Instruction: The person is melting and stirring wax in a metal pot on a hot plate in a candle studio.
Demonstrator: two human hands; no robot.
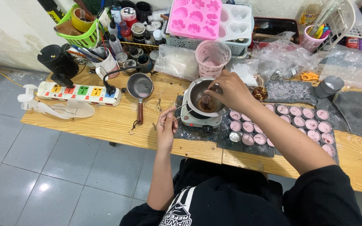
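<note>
A small steel pot (197, 93) holding dark pinkish liquid sits on a white hot plate (201, 120) on the wooden table (114, 121). My left hand (167, 127) grips the pot's wire loop handle (170, 115) at the left of the hot plate. My right hand (228, 90) reaches over the pot and pinches a thin stirring tool (213, 90) dipped in the liquid. Rows of small round cups filled with pink wax (298, 123) lie on a dark mat right of the hot plate.
A small saucepan (139, 87) and a multicoloured power strip (79, 93) lie to the left. Pink plastic cups (211, 56), pink and white moulds (195, 17), bottles, plastic bags, orange scissors (309, 76) and a grey cup (330, 86) crowd the back.
</note>
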